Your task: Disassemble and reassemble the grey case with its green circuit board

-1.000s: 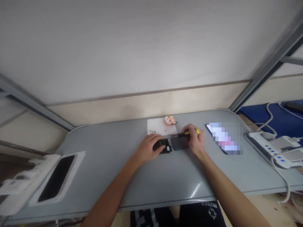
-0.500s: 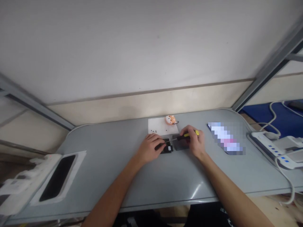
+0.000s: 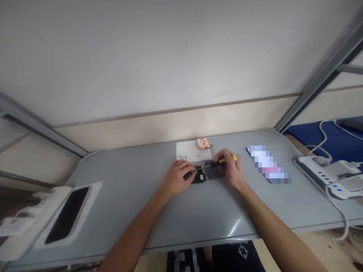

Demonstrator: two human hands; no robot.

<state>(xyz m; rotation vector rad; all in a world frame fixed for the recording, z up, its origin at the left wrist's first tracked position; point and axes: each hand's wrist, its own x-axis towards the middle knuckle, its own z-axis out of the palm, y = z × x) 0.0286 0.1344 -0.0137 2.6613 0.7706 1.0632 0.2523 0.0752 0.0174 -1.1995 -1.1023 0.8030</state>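
A screwdriver (image 3: 224,161) with a black and yellow handle is in my right hand (image 3: 232,168), its thin shaft pointing left. The shaft reaches a small black device (image 3: 200,177) with opened insides, at the middle of the table. My left hand (image 3: 178,175) grips the device's left part, thumb and fingers closed round it; its fingers hide much of that part. A dark flat panel (image 3: 214,172) lies just right of the device, partly beneath my right hand. Behind them, a white sheet (image 3: 187,149) carries several tiny dark screws and an orange and white animal-face trinket (image 3: 202,143).
On the grey table (image 3: 127,189), a phone with a blurred screen (image 3: 268,164) lies to the right, near a white power strip (image 3: 323,177). At the left, a dark phone (image 3: 68,215) rests on white paper beside another power strip (image 3: 42,219). Metal posts flank the table.
The view has shifted slightly, and more of my clothing shows below the table edge. Both hands keep their grips, with the screwdriver still at the device.
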